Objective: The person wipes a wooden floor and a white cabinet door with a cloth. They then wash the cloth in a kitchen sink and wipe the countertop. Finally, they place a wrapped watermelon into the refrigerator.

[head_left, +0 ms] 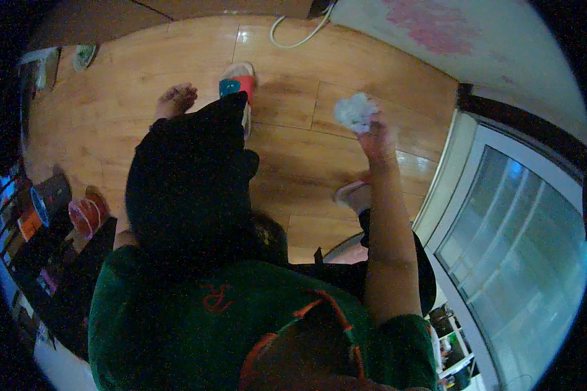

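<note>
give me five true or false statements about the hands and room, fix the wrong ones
1. The right hand holds a crumpled white wad. True.
2. The left hand grips the wad too. False: it is apart from it.
3. The floor is green carpet. False: it is wood-look boards.
4. A pale cable loops near the picture's top. True.
5. The white-framed glass panel is at the picture's left. False: right.
</note>
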A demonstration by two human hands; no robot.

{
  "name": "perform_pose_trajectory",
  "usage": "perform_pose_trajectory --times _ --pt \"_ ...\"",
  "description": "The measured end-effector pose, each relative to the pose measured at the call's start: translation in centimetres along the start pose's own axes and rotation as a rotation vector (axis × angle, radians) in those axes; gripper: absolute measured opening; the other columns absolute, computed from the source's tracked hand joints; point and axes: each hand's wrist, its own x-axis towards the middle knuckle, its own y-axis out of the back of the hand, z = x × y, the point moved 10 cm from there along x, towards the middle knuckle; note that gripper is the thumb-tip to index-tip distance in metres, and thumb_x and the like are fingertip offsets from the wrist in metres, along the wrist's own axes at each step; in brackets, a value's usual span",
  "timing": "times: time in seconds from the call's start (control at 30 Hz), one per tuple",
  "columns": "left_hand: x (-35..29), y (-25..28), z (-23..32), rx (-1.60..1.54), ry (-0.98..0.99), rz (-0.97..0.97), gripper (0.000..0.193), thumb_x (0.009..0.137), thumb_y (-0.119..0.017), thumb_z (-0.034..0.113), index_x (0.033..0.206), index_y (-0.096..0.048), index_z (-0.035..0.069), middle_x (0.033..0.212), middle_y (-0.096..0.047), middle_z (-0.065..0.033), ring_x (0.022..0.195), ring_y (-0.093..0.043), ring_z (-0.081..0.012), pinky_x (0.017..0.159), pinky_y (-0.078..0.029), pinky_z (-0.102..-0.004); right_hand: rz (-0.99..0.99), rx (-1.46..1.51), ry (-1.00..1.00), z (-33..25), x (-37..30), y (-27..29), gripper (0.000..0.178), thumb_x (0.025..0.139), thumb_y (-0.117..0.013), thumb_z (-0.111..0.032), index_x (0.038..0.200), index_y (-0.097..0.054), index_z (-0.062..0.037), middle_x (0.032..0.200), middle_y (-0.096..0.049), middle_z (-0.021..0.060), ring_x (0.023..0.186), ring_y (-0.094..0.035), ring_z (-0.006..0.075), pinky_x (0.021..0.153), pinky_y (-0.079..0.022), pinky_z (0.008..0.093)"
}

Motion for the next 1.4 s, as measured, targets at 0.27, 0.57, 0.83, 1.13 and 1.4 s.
perform_pose_trajectory --times 0.27,0.57,0.83,1.13,1.4 --pt "-15.6 -12.5 26.4 0.058 -0.674 -0.369 0.030 0.087 -0.052 0.018 0.113 -0.051 0.003 0.107 -0.058 -0.0091 0.100 -0.055 -0.0171 0.087 -0.044 -0.0294 0.031 0.069 0.232 -11.4 -10.0 -14.4 0.044 0.072 -0.049 -0.012 0.115 -0.049 -0.0016 0.115 -0.053 0.0126 0.108 -0.050 0.0292 0.094 -0.039 0.0451" --pt "-36.2 -35.5 24.3 0.515 -0.976 -0.881 0.020 0.087 -0.053 0.015 0.102 -0.059 0.003 0.095 -0.060 -0.0049 0.088 -0.057 -0.0109 0.077 -0.047 -0.0249 -0.187 0.001 0.386 -16.9 -18.1 -21.2 0.037 0.077 -0.045 -0.014 0.112 -0.049 -0.0020 0.109 -0.056 0.0116 0.103 -0.053 0.0276 0.090 -0.041 0.0426" --pt "-28.6 -37.1 20.4 0.123 -0.598 -0.832 0.018 0.086 -0.055 0.016 0.097 -0.060 0.002 0.090 -0.061 -0.0030 0.083 -0.056 -0.0104 0.074 -0.046 -0.0238 -0.273 0.071 0.437 -17.2 -15.6 -21.8 0.031 0.087 -0.039 -0.020 0.111 -0.049 -0.0036 0.112 -0.055 0.0102 0.105 -0.051 0.0258 0.091 -0.039 0.0405" --pt "-30.5 -38.7 21.5 0.151 -0.682 -0.832 0.018 0.085 -0.057 0.016 0.097 -0.061 0.003 0.090 -0.061 -0.0032 0.082 -0.057 -0.0108 0.075 -0.046 -0.0243 -0.134 0.051 0.390 -17.1 -14.3 -22.8 0.037 0.090 -0.035 -0.025 0.117 -0.046 -0.0038 0.117 -0.052 0.0105 0.109 -0.048 0.0264 0.094 -0.038 0.0406" --pt "-30.2 -38.1 22.8 0.122 -0.757 -0.806 0.033 0.082 -0.061 0.017 0.112 -0.055 0.005 0.101 -0.058 -0.0027 0.090 -0.054 -0.0095 0.080 -0.044 -0.0245 -0.154 0.033 0.371 -16.8 -12.3 -23.2 0.041 0.091 -0.035 -0.037 0.117 -0.046 -0.0068 0.113 -0.054 0.0096 0.103 -0.051 0.0264 0.084 -0.041 0.0409"
